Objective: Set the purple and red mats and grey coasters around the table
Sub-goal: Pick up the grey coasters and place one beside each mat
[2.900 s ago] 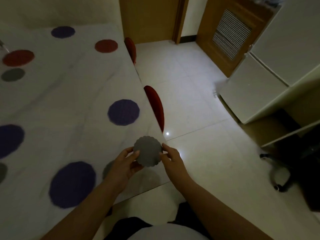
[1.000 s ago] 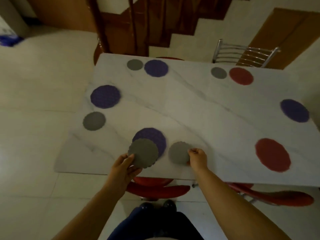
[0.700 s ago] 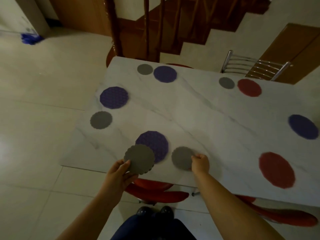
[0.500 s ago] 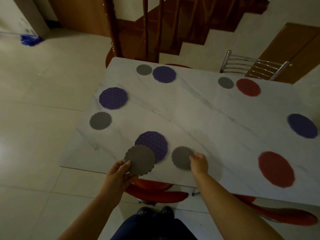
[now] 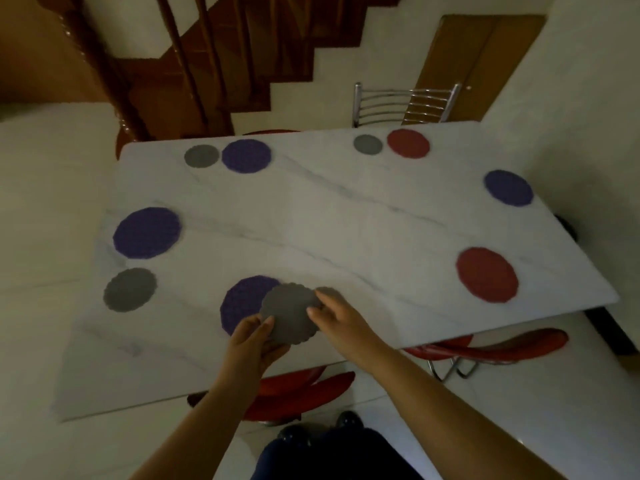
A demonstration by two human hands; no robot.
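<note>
table (image 5: 311, 220): six mats (image 5: 147, 232), four coasters (image 5: 130, 289) down | left hand (image 5: 254, 336), right hand (image 5: 337, 318) pinch grey coaster (image 5: 291, 315) | red mat (image 5: 486, 273), purple mat (image 5: 508, 187) at table's right end lack one

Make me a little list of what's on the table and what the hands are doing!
table: white marble
purple mats: four, the nearest partly covered
red mats: two
grey coasters: four lying, one partly behind the right hand
held coaster: grey, above the table
left hand: grips held coaster
right hand: pinches its edge
</note>
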